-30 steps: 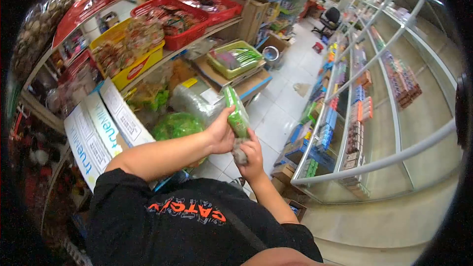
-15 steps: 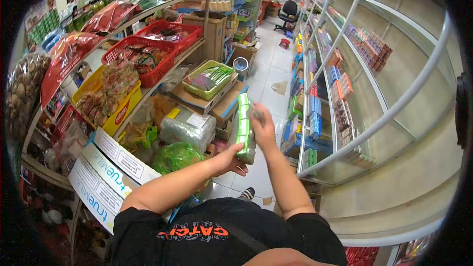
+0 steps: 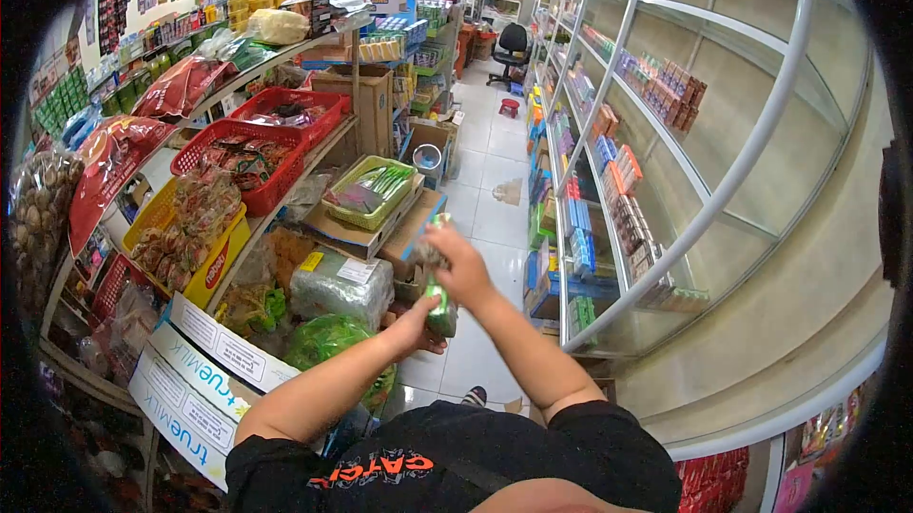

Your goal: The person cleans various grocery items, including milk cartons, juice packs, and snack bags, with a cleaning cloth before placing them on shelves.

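Observation:
In the middle of the head view, my left hand holds the lower end of a row of green-and-white packs. Over the upper part of the row lies my right hand, closed around something greyish that I cannot make out. My right hand hides the middle of the row; a bit of green shows above it. Just beyond the hands, a yellow-green basket with green stalks stands on cardboard.
Metal shelving with small boxes runs along the right. At left are red baskets, a yellow box and trueMILK cardboard. A black chair and red stool stand down the tiled aisle.
My right hand has moved from beside the row of packs to across it, covering its middle. The view has shifted, so more of the far shop shows.

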The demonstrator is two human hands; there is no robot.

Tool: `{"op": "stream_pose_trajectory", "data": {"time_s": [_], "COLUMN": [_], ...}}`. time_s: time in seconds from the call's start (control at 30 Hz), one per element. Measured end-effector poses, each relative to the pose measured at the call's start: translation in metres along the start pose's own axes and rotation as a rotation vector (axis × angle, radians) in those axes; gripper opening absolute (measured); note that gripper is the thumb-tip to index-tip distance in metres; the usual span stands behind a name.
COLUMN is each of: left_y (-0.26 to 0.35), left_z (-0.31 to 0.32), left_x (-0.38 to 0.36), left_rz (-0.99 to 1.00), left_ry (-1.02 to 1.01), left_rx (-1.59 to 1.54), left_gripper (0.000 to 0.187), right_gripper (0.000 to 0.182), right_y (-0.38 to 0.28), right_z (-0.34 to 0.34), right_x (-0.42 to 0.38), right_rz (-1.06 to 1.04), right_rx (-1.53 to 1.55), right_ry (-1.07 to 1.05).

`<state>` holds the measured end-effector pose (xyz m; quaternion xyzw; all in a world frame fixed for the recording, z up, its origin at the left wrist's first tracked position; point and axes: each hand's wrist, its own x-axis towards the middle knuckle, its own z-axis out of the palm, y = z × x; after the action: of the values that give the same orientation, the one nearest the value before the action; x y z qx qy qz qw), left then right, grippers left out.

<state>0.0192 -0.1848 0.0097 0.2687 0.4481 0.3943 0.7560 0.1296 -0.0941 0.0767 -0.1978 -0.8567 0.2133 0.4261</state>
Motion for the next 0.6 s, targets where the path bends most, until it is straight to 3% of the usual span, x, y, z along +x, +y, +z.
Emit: {"op": "stream_pose_trajectory", "data": {"time_s": [0.07,0.13,0.2,0.27,0.33,0.4,0.47,0.5,0.57,0.6], "left_y": [0.006,-0.002,0.009,0.013,0.008,-0.003,0.009,0.01,0.003,-0.001], "left_z": [0.024,0.021,0.027,0.022,0.005,-0.012,-0.003,0.003,0.004,0.005], "left_x": [-0.019,-0.007,-0.019,-0.02,-0.009,0.006,-0.005,-0.008,-0.006,-0.005], "left_rz": [0.104,0.336,0.114,0.069,0.074,0.23,0.211,0.292,0.286,0.284], "left_ry": [0.045,0.019,0.03,0.138,0.182,0.123,0.117,0.147,0.068,0.025], "left_rx": [0.176,0.351,0.123,0.053,0.056,0.133,0.182,0.232,0.254,0.268], "left_gripper": [0.066,0.07,0.064,0.055,0.042,0.053,0.056,0.062,0.065,0.066], "right_gripper": [0.037,0.032,0.029,0.027,0.031,0.034,0.035,0.035,0.04,0.038], "right_y": [0.019,0.042,0.039,0.013,-0.007,-0.013,-0.003,0.006,0.03,0.047], "right_z": [-0.017,-0.029,-0.03,-0.024,-0.007,-0.004,-0.003,-0.004,-0.009,-0.014], "right_x": [0.019,0.023,0.016,-0.001,-0.026,-0.035,-0.035,-0.03,-0.02,-0.013], "right_rz": [0.134,0.2,0.28,0.382,0.17,0.26,0.171,0.123,0.217,0.094], "right_rx": [-0.006,-0.126,-0.101,0.068,0.193,0.205,0.126,0.088,-0.008,-0.108], "right_ry": [-0.037,0.002,-0.05,-0.186,-0.227,-0.204,-0.141,-0.11,0.005,0.178]}}
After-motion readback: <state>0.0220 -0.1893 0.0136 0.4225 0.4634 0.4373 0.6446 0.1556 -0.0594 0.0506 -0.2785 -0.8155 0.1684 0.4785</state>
